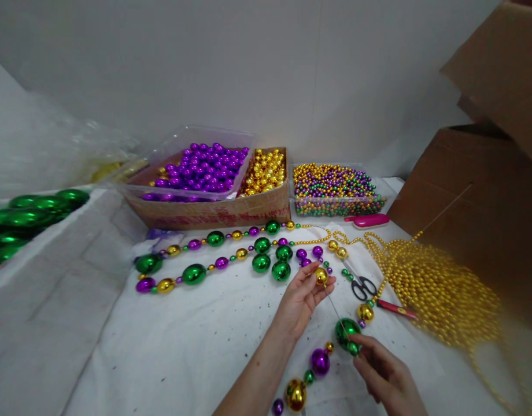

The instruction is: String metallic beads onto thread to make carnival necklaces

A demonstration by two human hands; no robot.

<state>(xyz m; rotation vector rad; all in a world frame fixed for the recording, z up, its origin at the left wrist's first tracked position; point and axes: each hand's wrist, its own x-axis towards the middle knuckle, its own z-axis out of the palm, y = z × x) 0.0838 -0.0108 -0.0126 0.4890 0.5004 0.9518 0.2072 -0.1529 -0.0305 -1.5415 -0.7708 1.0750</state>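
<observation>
My left hand [300, 297] pinches a gold bead [321, 276] between thumb and fingers. A thin string [334, 305] runs from that bead down toward my right hand [383, 370], whose thumb and forefinger are closed on a small green bead [353, 348]. A large green ball bead [346, 330] sits just beyond it. Strung purple bead [320, 362] and gold bead [296, 394] lie on the cloth to the left of my right hand. Loose large green beads [281, 270] and small purple beads [317, 252] rest beyond my left hand.
Black-handled scissors [364, 288] and a red-handled cutter [396, 309] lie at right, beside a heap of gold bead chain [443, 289]. Behind stand a tub of purple beads [214, 167], a box of gold beads [266, 170], a tub of mixed beads [335, 188] and a cardboard box [457, 190].
</observation>
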